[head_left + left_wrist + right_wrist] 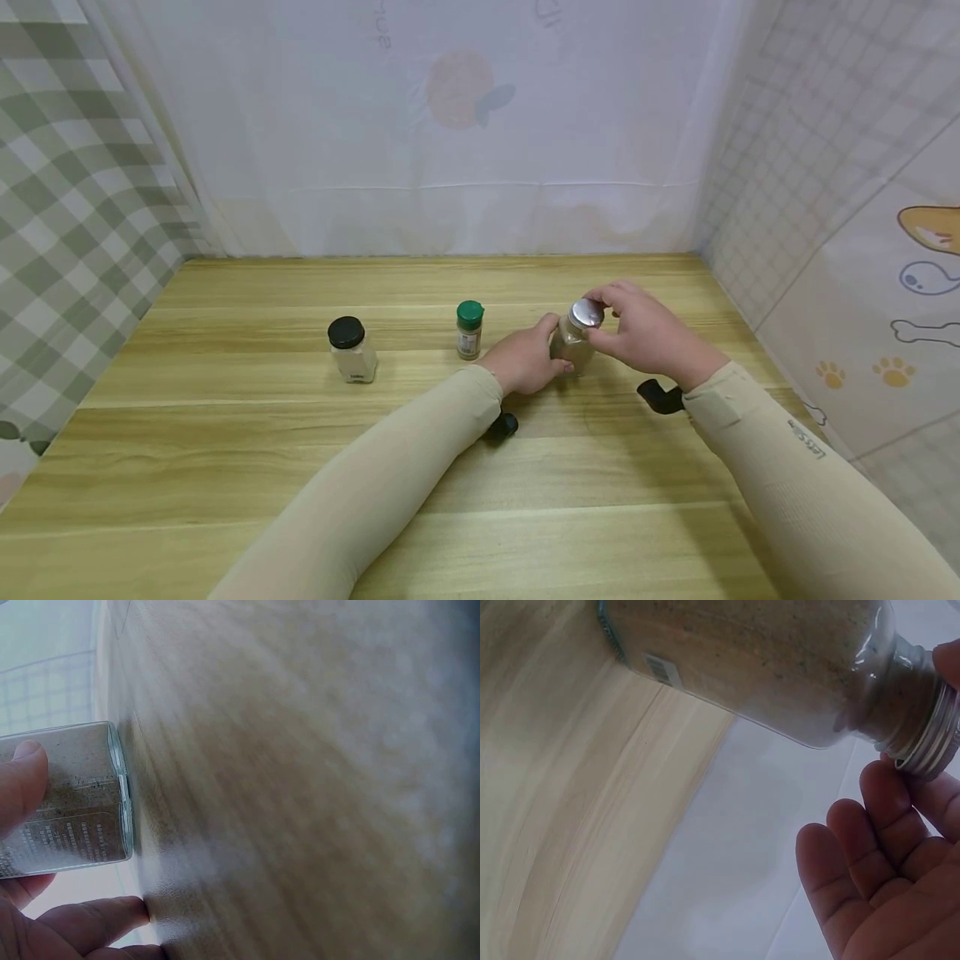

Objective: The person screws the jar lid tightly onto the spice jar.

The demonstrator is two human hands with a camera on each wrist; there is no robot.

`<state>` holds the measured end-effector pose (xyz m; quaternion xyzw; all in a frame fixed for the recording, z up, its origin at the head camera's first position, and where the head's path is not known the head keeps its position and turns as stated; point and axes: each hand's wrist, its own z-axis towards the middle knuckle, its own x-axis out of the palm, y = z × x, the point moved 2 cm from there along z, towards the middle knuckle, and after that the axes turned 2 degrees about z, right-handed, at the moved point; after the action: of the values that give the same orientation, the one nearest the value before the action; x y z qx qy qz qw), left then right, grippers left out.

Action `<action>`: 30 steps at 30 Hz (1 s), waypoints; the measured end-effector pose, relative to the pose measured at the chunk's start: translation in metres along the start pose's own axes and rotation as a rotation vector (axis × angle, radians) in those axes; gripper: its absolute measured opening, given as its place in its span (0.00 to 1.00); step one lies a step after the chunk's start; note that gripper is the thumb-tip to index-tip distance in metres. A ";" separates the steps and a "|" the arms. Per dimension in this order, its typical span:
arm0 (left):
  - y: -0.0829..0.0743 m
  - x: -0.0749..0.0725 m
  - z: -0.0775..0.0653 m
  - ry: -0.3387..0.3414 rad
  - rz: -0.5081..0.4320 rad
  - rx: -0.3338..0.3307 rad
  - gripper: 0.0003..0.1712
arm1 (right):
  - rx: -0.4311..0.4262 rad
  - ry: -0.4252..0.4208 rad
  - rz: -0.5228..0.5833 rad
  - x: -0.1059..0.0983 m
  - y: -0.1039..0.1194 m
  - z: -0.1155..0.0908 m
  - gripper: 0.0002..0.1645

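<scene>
A clear glass spice jar (573,352) with brownish powder inside stands slightly tilted at the right of the wooden table. My left hand (527,360) grips its body from the left, and in the left wrist view the thumb (22,780) lies along the glass. My right hand (643,333) pinches the silver metal lid (587,312) between thumb and fingers. From the right wrist, the lid sits on the jar's neck, with the other fingers (825,862) loosely bent beside it. Printed text shows on the jar's side in the left wrist view.
Left of the hands stands a small green-capped spice bottle (469,332). Farther left is a black-lidded jar (354,350) of pale powder. Black wrist-camera parts (660,397) show under the sleeves. Patterned cloth walls (465,217) bound the wooden table (225,467) at the back and sides.
</scene>
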<state>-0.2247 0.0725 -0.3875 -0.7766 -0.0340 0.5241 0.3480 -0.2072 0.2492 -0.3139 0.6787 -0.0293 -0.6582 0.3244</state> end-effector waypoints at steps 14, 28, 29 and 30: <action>0.000 0.000 0.000 0.005 0.006 -0.008 0.36 | 0.006 0.015 0.013 0.002 0.001 0.001 0.21; -0.001 0.000 0.000 0.001 0.008 -0.014 0.36 | -0.008 0.010 -0.006 0.003 0.001 0.003 0.19; 0.000 0.000 0.000 0.000 0.009 -0.014 0.36 | -0.010 0.008 -0.009 0.003 0.001 0.003 0.19; 0.000 0.000 0.000 0.000 0.010 -0.014 0.36 | -0.013 0.007 -0.012 0.003 0.001 0.003 0.19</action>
<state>-0.2245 0.0728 -0.3871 -0.7791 -0.0335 0.5257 0.3399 -0.2095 0.2462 -0.3158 0.6792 -0.0199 -0.6578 0.3250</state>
